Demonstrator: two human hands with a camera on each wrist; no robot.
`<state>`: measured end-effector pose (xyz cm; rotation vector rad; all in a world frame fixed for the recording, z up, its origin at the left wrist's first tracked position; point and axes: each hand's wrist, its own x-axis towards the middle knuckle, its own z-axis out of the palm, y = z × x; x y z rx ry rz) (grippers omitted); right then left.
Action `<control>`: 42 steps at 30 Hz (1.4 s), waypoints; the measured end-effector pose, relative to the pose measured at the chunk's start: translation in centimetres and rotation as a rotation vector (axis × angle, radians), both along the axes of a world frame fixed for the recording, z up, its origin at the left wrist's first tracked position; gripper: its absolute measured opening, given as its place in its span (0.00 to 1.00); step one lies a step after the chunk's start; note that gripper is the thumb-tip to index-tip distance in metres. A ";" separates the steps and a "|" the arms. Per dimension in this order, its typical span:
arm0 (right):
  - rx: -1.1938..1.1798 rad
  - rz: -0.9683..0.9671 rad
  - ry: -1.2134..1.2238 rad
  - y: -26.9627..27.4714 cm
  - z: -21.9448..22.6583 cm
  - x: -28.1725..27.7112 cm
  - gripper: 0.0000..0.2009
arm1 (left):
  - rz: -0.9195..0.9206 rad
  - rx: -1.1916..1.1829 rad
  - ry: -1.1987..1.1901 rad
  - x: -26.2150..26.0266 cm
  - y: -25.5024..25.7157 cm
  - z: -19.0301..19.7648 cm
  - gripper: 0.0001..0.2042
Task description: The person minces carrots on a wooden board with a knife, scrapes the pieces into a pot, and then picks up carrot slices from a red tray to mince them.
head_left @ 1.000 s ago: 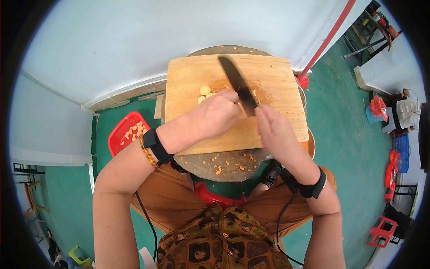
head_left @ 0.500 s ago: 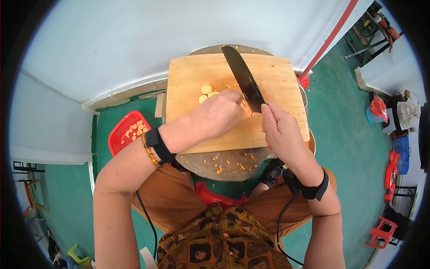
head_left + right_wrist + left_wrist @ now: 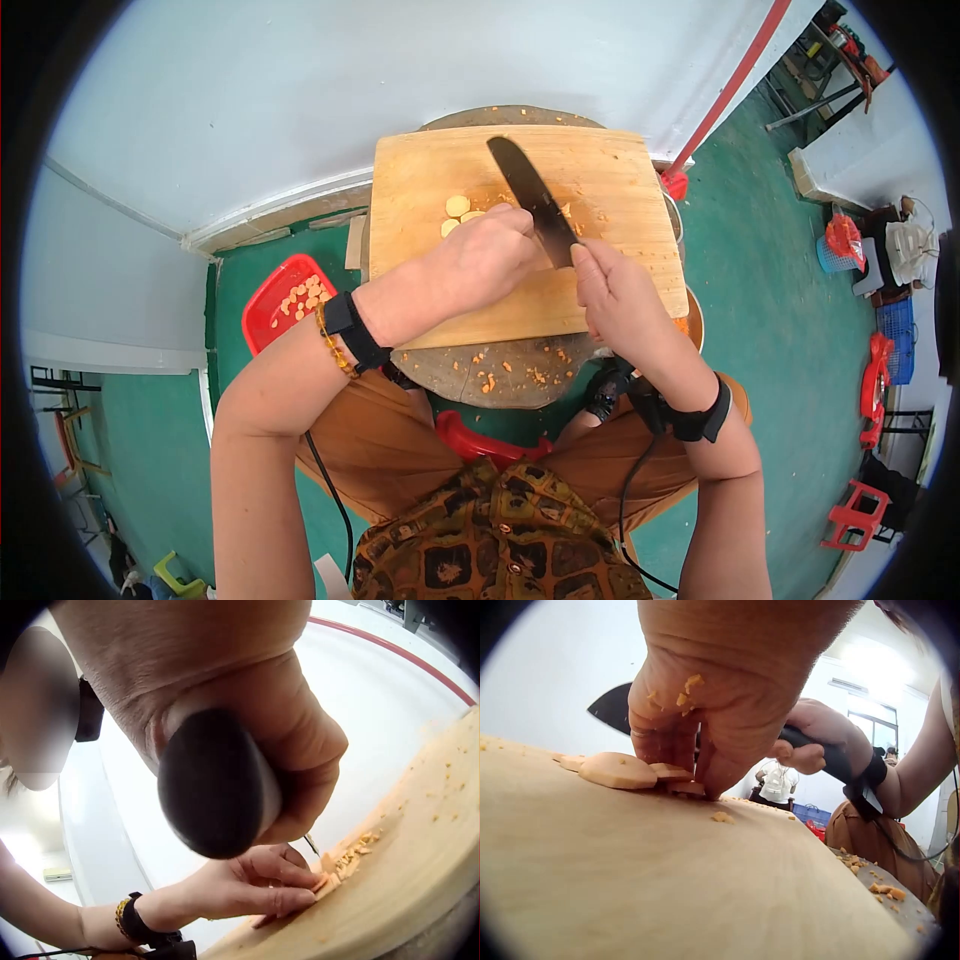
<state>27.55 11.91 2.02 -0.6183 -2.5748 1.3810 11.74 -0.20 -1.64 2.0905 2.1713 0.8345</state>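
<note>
My right hand grips the dark handle of a kitchen knife. Its long black blade slants up and left over the wooden cutting board, close beside my left knuckles. With fingers bent down, my left hand pinches pale orange vegetable pieces against the board; the palm hides much of them in the head view. Several round slices lie just left of that hand. A thick slice rests by the fingertips in the left wrist view. Orange crumbs stick to the left hand.
The board sits on a round wooden stump strewn with orange bits. A red basin with cut pieces stands on the floor at left. A metal bowl shows past the board's right edge. A white wall rises behind.
Half a second ago the knife stood further up and right; it has since come back down and left beside the left hand. The left hand has stayed in nearly the same place.
</note>
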 end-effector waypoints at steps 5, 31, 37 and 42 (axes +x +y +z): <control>0.000 -0.039 0.001 -0.3 1.3 0.0 0.13 | 0.001 0.005 -0.022 0.0 -0.3 -0.1 0.06; -0.003 -0.008 0.028 0.0 0.3 -0.1 0.12 | 0.001 -0.012 0.003 -0.1 -0.2 -0.4 0.06; -0.051 -0.035 -0.055 -0.2 1.2 0.0 0.12 | 0.009 -0.030 0.004 -0.1 -0.1 0.0 0.06; 0.039 0.007 -0.004 0.0 -0.5 -0.3 0.13 | -0.007 -0.018 -0.008 -0.2 -0.1 -0.3 0.06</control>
